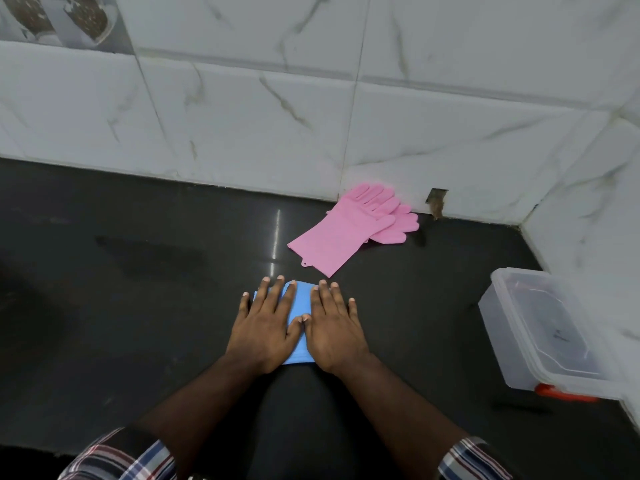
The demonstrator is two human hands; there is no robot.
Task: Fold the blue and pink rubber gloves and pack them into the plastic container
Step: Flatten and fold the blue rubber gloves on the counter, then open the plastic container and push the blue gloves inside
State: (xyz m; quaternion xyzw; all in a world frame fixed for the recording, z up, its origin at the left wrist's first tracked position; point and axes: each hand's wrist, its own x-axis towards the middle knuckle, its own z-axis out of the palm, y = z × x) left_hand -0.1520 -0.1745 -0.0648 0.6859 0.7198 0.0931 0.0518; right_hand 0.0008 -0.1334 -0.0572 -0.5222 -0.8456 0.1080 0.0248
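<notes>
Here the desk is a dark, glossy black slab that catches a thin streak of light just beyond the fingertips, with a duller smudged patch off to the left of the hands. White marble-look tiles with grey veins rise behind it and turn a corner on the right; there is a small chipped hole in the tile at the base.

Both hands lie flat, fingers spread, palms down, gripping nothing but pressing on the blue gloves, folded into a small pad. The left hand and right hand sit side by side, thumbs nearly touching, blue showing between them.

The pink gloves, 2 stacked and unfolded, lie beyond the right hand, fingers pointing toward the wall. The plastic container, clear and open, sits well to the right against the side wall. Plaid sleeves cover the forearms.
</notes>
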